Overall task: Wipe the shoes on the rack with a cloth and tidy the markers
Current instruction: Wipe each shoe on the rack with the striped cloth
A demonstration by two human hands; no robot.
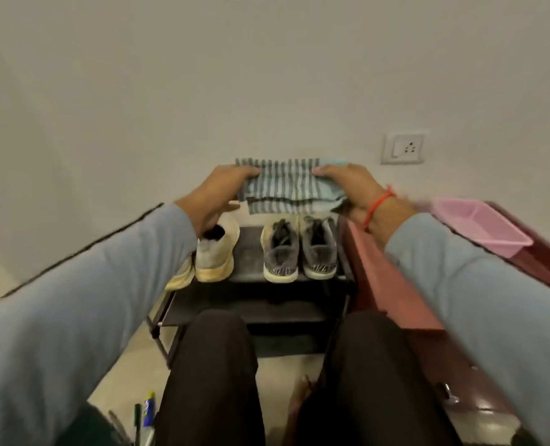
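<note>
i have the cloth [291,185] stretched between both hands at the centre of the frame, above the rack [251,297]. my left hand [217,196] pinches its left edge, fingers over the top and thumb underneath; my right hand [352,191] grips the right edge the same way. the cloth is striped, thin and limp, already folded over itself with a flap sagging along its lower edge, so i judge it light and floppy. it needs bunching into one palm before it will wipe well, and holding it by the corners alone would let it drape.

below it, on the top shelf, sits a grey pair of shoes [299,252] in the middle and a cream pair [214,252] to the left, partly hidden by my left sleeve. they look soft-sided and light, likely to slide on the shelf when rubbed, so i would steady one by the heel or the collar.

the markers [145,416] lie on the floor at the lower left. a pink tray [479,230] rests on the red cabinet [395,284] at right.
</note>
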